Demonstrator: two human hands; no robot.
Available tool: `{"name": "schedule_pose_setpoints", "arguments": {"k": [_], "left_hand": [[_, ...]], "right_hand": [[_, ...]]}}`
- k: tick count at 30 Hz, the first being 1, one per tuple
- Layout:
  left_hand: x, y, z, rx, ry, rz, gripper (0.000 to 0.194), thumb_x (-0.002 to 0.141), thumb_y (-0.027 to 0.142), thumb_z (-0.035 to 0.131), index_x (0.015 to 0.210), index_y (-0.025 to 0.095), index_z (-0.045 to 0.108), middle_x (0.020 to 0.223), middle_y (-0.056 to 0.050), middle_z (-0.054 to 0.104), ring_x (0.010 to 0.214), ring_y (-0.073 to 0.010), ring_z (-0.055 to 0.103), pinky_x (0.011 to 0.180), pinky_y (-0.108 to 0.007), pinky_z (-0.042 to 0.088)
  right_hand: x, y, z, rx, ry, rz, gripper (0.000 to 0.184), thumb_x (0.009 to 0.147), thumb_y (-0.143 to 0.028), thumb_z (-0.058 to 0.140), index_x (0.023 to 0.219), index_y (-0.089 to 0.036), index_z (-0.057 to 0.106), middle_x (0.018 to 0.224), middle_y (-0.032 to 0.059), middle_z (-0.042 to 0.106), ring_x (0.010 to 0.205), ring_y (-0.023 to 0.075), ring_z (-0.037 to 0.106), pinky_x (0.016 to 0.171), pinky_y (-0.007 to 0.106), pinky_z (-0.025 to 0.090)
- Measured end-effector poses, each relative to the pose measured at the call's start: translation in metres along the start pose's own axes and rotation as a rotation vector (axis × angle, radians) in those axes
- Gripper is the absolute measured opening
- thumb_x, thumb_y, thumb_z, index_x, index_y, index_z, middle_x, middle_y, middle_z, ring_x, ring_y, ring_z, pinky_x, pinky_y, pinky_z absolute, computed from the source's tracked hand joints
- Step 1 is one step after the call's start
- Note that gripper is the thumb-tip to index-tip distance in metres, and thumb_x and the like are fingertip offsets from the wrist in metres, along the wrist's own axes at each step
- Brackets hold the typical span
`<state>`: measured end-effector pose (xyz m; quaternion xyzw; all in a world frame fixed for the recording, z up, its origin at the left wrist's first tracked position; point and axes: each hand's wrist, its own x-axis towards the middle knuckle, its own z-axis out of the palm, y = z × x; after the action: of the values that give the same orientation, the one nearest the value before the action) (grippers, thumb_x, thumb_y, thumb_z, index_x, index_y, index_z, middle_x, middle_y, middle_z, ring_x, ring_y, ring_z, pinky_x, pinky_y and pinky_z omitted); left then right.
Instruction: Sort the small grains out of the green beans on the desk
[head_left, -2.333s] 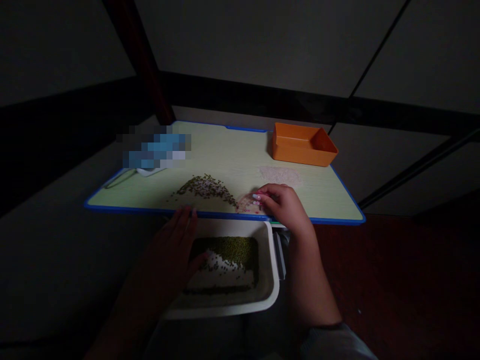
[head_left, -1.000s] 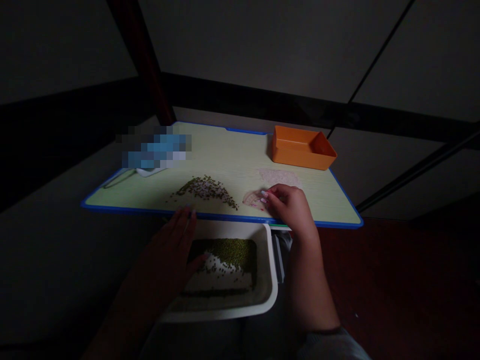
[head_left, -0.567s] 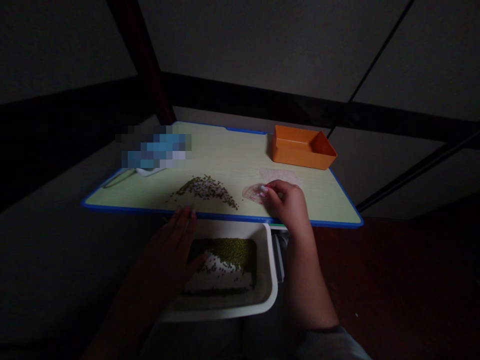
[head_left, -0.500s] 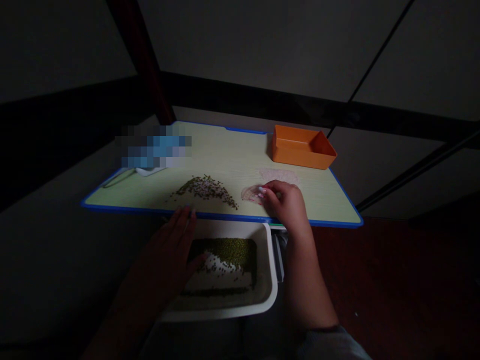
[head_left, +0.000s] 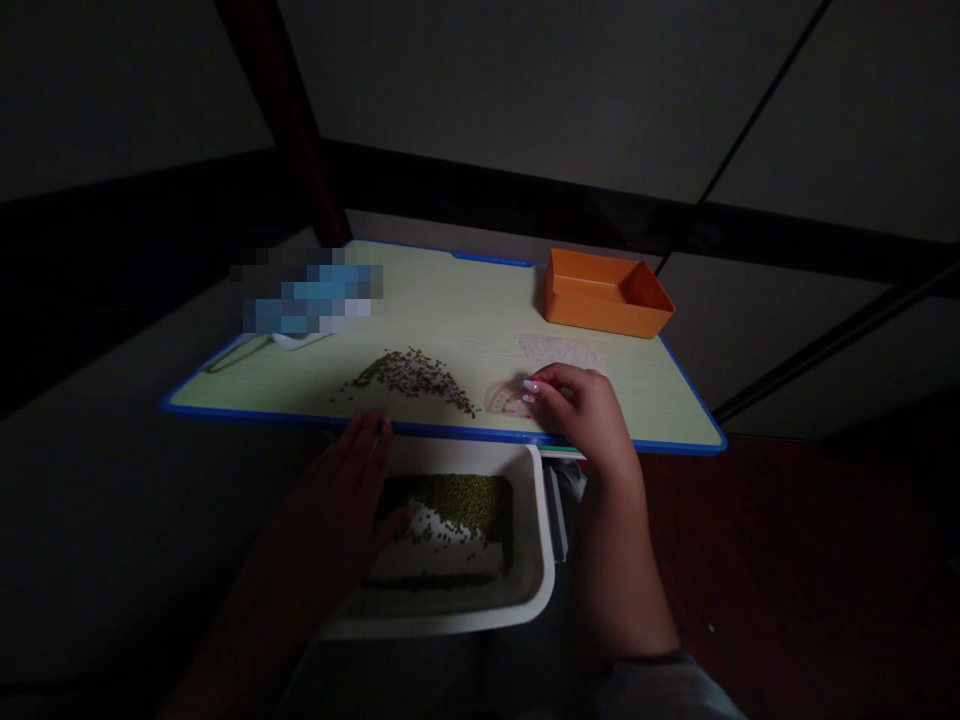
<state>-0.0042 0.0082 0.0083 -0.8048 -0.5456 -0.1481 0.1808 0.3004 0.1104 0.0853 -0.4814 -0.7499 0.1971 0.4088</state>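
Observation:
My right hand (head_left: 581, 405) is pinched at a clear protractor (head_left: 501, 398) with red markings, close to the front edge of the table (head_left: 450, 300). Thumb and fingertips cover the protractor's right part. Left of it lies a loose heap of green beans (head_left: 412, 372) mixed with pale bits. My left hand (head_left: 341, 500) is open, fingers stretched out, over the left side of a white tub (head_left: 544, 570). Its fingertips reach the table's blue edge. More green beans (head_left: 465, 500) lie in the tub, mostly toward its far side.
An orange open box (head_left: 607, 312) stands at the table's back right. A patch of whitish grains (head_left: 561, 351) lies in front of it. At the left, a blurred-out blue thing (head_left: 315, 300) rests by a white object with a cord. Walls close in behind the table.
The protractor's curved edge and markings show more clearly, and it looks flatter on the table. My right hand has shifted slightly right; my left hand stays in place.

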Motion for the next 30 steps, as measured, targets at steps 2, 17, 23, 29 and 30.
{"name": "schedule_pose_setpoints", "arguments": {"k": [2,17,23,29,30], "left_hand": [[0.000,0.000,-0.001,0.003,-0.004,0.002,0.090,0.093,0.066,0.035,0.160,0.010,0.011,0.165,-0.024,0.036,0.154,-0.0355,0.035,0.117,-0.052,0.043],[0.001,0.001,-0.002,0.020,-0.004,0.000,0.089,0.094,0.066,0.029,0.160,0.013,0.004,0.164,-0.022,0.038,0.153,-0.0348,0.037,0.116,-0.052,0.044],[0.001,0.002,-0.003,0.021,0.023,0.016,0.089,0.094,0.063,0.035,0.160,0.011,0.007,0.163,-0.024,0.039,0.152,-0.0361,0.039,0.115,-0.051,0.044],[0.001,0.002,-0.004,0.011,0.019,0.014,0.089,0.094,0.065,0.033,0.160,0.010,0.010,0.163,-0.024,0.040,0.152,-0.0358,0.039,0.115,-0.051,0.043],[0.001,0.002,-0.004,0.004,0.018,0.005,0.089,0.093,0.066,0.032,0.160,0.011,0.011,0.163,-0.024,0.039,0.152,-0.0357,0.038,0.115,-0.051,0.043]], "right_hand": [[0.000,0.000,0.000,0.008,-0.016,0.014,0.017,0.092,-0.030,0.065,0.082,-0.022,0.076,0.079,0.0044,0.078,0.072,0.0184,0.068,0.071,0.031,0.046],[0.001,0.001,0.005,-0.140,-0.001,0.088,0.018,0.093,-0.028,0.062,0.082,-0.020,0.073,0.074,0.0061,0.077,0.066,0.0191,0.068,0.065,0.029,0.042],[0.003,-0.002,0.006,-0.261,0.014,0.113,0.017,0.093,-0.025,0.062,0.085,-0.019,0.074,0.080,0.0087,0.078,0.071,0.0211,0.068,0.066,0.029,0.041],[0.007,-0.007,0.012,-0.292,0.024,0.116,0.017,0.095,-0.025,0.060,0.088,-0.019,0.075,0.083,0.0090,0.078,0.072,0.0207,0.066,0.069,0.031,0.040],[0.008,-0.008,0.014,-0.285,0.023,0.106,0.018,0.095,-0.025,0.060,0.088,-0.019,0.075,0.083,0.0089,0.078,0.072,0.0206,0.065,0.070,0.031,0.040]]}}
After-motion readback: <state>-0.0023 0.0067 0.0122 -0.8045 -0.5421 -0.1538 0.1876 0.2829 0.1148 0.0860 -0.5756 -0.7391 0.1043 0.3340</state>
